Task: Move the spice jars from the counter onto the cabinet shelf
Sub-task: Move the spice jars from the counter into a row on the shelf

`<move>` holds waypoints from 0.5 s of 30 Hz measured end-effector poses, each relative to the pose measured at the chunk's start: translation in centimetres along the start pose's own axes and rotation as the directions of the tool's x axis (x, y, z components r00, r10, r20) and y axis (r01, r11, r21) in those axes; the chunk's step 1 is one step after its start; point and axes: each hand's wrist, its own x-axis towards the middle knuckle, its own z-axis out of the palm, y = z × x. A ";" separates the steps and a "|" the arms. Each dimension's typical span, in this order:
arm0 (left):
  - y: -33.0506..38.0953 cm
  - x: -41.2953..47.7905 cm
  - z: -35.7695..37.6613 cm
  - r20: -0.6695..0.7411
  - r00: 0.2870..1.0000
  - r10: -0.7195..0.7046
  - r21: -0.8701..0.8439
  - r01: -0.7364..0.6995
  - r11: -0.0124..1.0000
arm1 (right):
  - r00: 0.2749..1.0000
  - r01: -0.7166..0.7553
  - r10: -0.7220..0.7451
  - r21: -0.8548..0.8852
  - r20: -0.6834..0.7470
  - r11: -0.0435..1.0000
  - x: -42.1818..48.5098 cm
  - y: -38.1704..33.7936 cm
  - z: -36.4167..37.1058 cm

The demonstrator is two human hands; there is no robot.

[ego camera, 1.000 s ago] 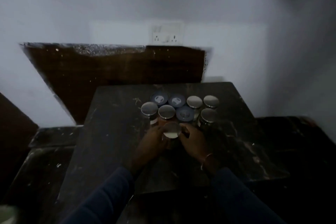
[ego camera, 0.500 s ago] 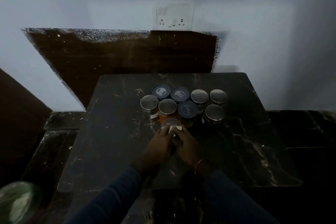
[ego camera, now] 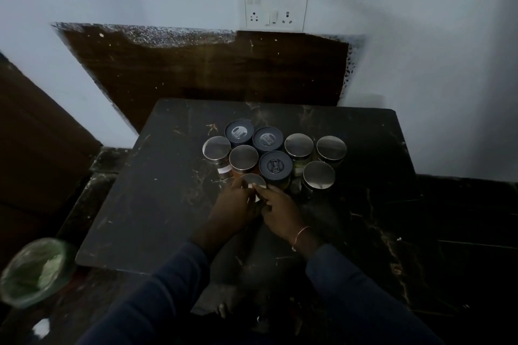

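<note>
Nine spice jars (ego camera: 319,174) stood close together on the dark marble counter (ego camera: 168,204), six with shiny metal lids (ego camera: 298,145) and three with dark lids (ego camera: 239,131). Both hands were on the nearest jar (ego camera: 253,180), at the front of the group. The left hand (ego camera: 232,210) had its fingers curled round the left side and the right hand (ego camera: 277,211) round the right side, so the jar was held between them just under its lid. The fingers hid most of its body.

I judge that these jars are glass: stiff, rather heavy for their size, smooth, and breakable if they knock together. The safe hold would be round the body below the lid, not on the lid alone, because it may be loose. The neighbours stood very near, so a straight lift seems wise. No cabinet shelf was visible, only a brown board (ego camera: 196,73) leaning on the wall (ego camera: 420,36).
</note>
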 end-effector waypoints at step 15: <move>0.9 -0.5 1.2 0.146 0.989 -0.002 -0.220 0.035 0.975 | 0.850 -0.209 0.077 -0.198 -0.521 0.958 0.3 4.2 -5.7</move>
